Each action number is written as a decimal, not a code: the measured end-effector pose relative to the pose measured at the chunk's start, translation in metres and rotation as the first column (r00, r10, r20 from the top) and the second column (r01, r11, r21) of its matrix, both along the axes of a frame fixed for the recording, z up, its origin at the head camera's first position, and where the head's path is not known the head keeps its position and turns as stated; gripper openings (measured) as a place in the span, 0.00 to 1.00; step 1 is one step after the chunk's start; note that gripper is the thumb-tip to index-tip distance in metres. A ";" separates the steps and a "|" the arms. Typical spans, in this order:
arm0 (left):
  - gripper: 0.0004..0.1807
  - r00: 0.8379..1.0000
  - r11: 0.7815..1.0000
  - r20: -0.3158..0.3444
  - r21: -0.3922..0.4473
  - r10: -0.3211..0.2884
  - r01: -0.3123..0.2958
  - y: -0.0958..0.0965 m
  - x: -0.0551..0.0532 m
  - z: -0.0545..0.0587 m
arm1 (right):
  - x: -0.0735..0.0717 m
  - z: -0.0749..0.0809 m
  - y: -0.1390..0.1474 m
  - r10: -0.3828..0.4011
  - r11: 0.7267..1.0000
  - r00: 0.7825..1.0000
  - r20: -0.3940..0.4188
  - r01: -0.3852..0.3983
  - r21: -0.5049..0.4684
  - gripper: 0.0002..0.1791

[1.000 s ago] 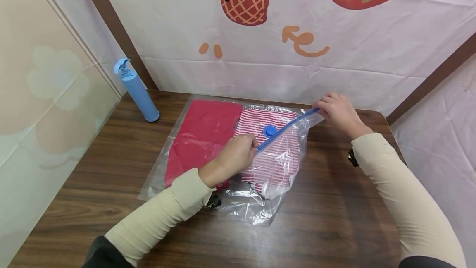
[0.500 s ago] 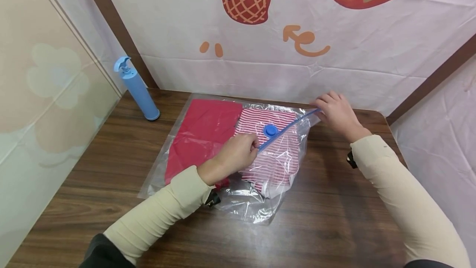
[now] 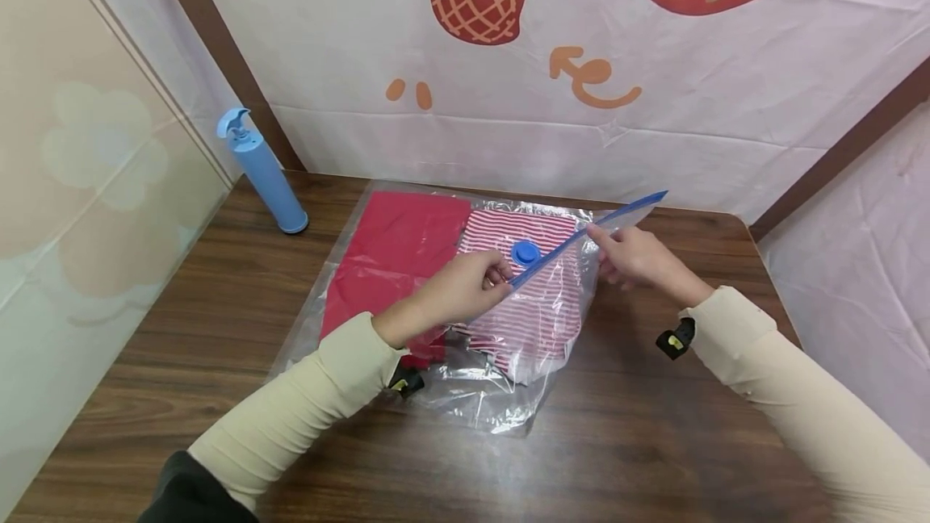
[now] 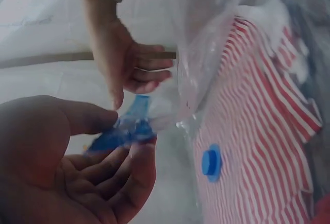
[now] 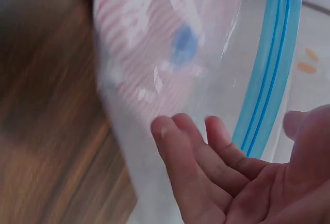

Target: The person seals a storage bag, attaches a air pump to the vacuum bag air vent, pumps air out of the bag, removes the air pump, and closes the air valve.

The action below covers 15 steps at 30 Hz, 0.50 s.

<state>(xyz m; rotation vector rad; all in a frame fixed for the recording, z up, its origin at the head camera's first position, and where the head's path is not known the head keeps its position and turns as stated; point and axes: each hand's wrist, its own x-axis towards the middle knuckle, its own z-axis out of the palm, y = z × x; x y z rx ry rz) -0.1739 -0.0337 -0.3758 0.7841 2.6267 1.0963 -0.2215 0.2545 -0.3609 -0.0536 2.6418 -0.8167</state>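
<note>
A clear plastic vacuum storage bag (image 3: 483, 410) lies flat, with a folded red cloth (image 3: 407, 236) and a red-and-white striped cloth (image 3: 526, 329) inside. Its round blue valve (image 3: 525, 253) sits over the stripes. The blue zip strip (image 3: 625, 211) runs slantwise, raised, its far end free. My left hand (image 3: 461, 293) pinches the strip's near end between thumb and fingers. Partway along the strip is my right hand (image 3: 639, 261), thumb at its edge and fingers loosely extended beneath. In the right wrist view the strip passes behind those fingers (image 5: 178, 162).
A light-blue hand pump (image 3: 269, 180) stands upright at the back left of the brown wooden table (image 3: 182, 337). Printed cloth walls (image 3: 494, 144) rise at the back and both sides.
My right hand has let go of the strip's far end and moved left and nearer along it. The freed end now sticks up. My left hand keeps its place at the near end.
</note>
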 end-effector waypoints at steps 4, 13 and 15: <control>0.11 0.996 0.996 0.055 0.058 -0.077 0.073 -0.001 0.001 0.005 | 0.004 0.004 -0.012 -0.019 0.993 0.991 0.135 0.034 -0.111 0.52; 0.14 0.978 0.967 0.082 0.186 -0.192 0.175 0.008 0.011 0.014 | 0.006 0.010 -0.009 0.021 0.964 0.971 0.238 0.043 -0.262 0.47; 0.14 0.976 0.963 0.070 0.190 -0.205 0.189 0.008 0.011 0.015 | 0.006 0.010 -0.009 0.015 0.960 0.972 0.233 0.051 -0.274 0.40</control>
